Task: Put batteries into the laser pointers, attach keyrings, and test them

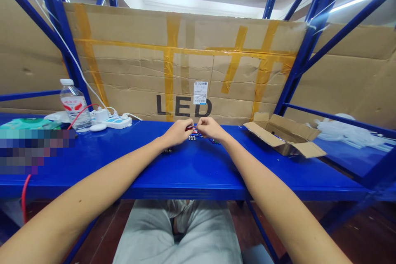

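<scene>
My left hand is closed around a small dark red object, too small to name. Close beside it, my right hand has its fingers pinched together, meeting the left at the fingertips; whatever sits in that pinch is hidden. Below the hands, several small silvery pieces lie on the blue table. Some dark little parts rest under my left wrist, and a small dark item with a green tint lies by my right wrist.
An open cardboard box stands at the right, with white plastic wrapping beyond it. On the left are a water bottle, a white power strip and a red cable. A large cardboard panel closes off the back.
</scene>
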Demonstrator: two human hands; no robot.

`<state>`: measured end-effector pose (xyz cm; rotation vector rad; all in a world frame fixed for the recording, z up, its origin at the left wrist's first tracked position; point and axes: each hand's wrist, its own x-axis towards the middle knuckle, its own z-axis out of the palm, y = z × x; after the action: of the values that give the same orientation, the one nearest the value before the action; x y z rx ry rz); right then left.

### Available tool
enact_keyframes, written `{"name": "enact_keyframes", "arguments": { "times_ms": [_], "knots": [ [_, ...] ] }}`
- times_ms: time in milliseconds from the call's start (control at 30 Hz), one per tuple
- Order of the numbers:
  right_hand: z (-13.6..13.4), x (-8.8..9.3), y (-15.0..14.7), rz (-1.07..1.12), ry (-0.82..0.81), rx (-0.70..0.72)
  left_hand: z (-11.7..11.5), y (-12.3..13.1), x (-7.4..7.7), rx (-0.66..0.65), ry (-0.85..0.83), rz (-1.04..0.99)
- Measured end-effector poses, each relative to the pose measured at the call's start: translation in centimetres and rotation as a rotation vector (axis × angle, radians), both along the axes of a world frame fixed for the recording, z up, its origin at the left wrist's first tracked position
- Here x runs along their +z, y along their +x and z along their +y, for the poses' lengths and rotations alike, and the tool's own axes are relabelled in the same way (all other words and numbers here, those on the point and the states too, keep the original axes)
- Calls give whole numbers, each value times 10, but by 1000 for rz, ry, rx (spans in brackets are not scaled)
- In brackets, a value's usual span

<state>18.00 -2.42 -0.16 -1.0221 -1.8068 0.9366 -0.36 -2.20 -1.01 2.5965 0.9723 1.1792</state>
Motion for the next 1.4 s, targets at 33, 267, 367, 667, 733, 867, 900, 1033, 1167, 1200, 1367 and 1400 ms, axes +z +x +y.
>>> {"name": "enact_keyframes", "arguments": {
  "times_ms": [33, 267, 367, 667, 733, 867, 900, 1033, 1167, 1200, 1367, 1400],
  "knots": [
    [1, 0, 0, -64, 76, -32, 0, 0, 0, 7, -9, 7],
    [-3, 3, 2, -371, 453, -139, -7, 2, 7, 62, -239, -38],
    [-7, 4, 0, -444, 553, -149, -7, 4, 6, 52, -367, -95],
    [-12, 6, -5, -695, 696, -212, -2, 9, -1, 24, -406, -215],
    [-13, 6, -6, -734, 689, -233, 0, 8, -2, 25, -403, -221],
    [-12, 5, -5, -775, 655, -270, 2, 6, -2, 15, -371, -206],
    [-12, 5, -4, -776, 652, -267, 2, 6, -2, 20, -364, -199],
    [-11, 5, -3, -769, 659, -216, 1, 6, -2, 48, -348, -175],
    [-11, 5, -4, -782, 674, -183, 1, 7, -4, 59, -324, -161],
    [-12, 5, -4, -779, 680, -176, 1, 7, -4, 67, -321, -159],
    [-12, 6, -3, -709, 655, -164, 6, 5, -3, 94, -389, -206],
    [-12, 7, -2, -689, 638, -188, 7, 3, -1, 91, -419, -231]
  ]
}}
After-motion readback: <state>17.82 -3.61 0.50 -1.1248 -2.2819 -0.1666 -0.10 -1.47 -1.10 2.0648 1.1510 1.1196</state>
